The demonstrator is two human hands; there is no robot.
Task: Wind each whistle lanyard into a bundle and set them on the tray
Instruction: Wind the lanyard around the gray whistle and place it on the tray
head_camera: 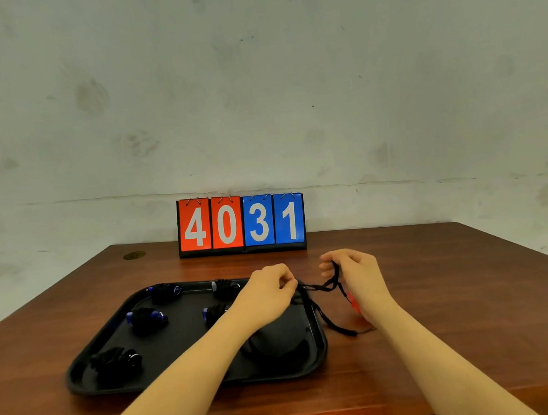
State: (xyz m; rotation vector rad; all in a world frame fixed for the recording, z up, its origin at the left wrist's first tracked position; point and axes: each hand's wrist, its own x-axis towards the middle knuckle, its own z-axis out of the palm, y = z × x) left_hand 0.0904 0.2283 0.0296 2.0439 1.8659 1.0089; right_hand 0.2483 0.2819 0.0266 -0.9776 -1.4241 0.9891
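Lanyard (320,288), black, stretches between left hand (267,291) pinching it and right hand (356,276) curled round its loop.

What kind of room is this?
Probably a plain workroom set up for recording: a wooden table against a bare wall, with a flip scoreboard and a black tray of wound lanyards.

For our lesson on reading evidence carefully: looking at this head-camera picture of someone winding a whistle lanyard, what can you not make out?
- Red whistle: mostly hidden behind the right hand.
- Black lanyard: how many turns are wound is lost inside the left hand.
- Tray: its middle is covered by the left forearm, so a sixth bundle there cannot be ruled out.
- Front bundle: too dark to show its whistle colour.
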